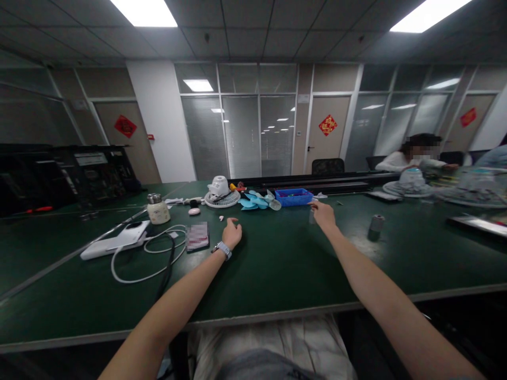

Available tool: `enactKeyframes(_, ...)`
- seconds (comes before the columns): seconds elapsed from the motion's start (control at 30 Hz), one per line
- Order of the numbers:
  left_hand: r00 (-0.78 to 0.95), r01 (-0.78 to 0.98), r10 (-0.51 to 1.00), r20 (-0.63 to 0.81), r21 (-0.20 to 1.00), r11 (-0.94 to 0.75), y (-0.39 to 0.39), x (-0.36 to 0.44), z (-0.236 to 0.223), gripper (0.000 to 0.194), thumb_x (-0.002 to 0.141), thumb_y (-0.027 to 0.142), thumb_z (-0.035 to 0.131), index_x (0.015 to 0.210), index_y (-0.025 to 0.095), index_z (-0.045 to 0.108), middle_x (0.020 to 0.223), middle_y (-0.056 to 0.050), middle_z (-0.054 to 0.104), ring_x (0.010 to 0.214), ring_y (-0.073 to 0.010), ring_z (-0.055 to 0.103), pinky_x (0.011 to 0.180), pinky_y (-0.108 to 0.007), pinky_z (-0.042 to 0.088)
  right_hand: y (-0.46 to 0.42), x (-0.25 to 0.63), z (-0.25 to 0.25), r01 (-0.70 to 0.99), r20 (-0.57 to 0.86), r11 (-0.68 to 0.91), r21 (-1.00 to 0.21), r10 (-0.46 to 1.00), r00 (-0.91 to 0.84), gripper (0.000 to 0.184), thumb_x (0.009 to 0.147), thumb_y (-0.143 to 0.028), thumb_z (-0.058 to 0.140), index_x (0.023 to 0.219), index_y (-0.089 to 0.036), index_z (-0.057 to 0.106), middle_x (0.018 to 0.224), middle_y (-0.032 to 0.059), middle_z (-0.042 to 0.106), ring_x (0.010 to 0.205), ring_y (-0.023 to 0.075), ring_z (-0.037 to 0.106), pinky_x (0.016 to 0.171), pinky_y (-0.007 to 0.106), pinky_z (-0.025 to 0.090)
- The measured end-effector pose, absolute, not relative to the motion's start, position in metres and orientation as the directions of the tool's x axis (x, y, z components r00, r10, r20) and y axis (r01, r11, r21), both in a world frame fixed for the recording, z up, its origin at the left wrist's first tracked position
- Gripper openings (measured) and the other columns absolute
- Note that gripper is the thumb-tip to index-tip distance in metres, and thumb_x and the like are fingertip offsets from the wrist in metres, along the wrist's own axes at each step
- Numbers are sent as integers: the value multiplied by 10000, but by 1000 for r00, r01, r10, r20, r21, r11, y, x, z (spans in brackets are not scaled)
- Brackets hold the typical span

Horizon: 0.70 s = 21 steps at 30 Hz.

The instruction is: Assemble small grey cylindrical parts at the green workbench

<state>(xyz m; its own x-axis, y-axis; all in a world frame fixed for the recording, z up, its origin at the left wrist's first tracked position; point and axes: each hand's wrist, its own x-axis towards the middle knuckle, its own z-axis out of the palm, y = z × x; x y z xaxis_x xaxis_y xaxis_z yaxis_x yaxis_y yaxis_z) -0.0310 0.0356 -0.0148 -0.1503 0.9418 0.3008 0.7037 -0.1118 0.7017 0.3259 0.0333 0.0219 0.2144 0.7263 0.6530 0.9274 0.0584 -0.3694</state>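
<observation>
My left hand (232,234), with a watch on its wrist, is low over the green table, its fingers loosely bent and apart, holding nothing I can see. Just beyond it is a small pale pink piece (221,218). My right hand (324,215) reaches forward to the near right corner of a blue basket (293,197), fingers pinched together. A greyish patch shows below those fingertips; whether it is a held thing or a reflection I cannot tell. Light blue fan blades (255,201) lie left of the basket. A grey metal cylinder (377,222) stands right of my right hand.
A white fan part (220,193) sits at the back. To the left are a cream bottle (158,210), a phone on a white power bank (113,244), looped cables and a dark-edged flat card-like thing (197,236). Another person (396,160) sits at the far right behind fan parts.
</observation>
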Motion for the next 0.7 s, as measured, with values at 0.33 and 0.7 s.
enactKeyframes(0.33,-141,703,943,302,701,-120,33,-31,-14,307,831,269,441,1128,192,444,814,-61,662,755,-217,629,653,-295,421,35,327,18,862,654,88,-499,691,308,269,778,-126,522,979,-220,674,887,42,703,838,175,643,788,279,464)
enactKeyframes(0.7,-118,701,950,290,702,-127,37,-32,-16,326,833,277,449,1146,185,436,825,-70,667,738,-211,637,650,-294,428,32,332,17,838,622,29,-545,684,381,212,755,-209,580,946,-225,671,859,31,711,838,193,648,780,299,470)
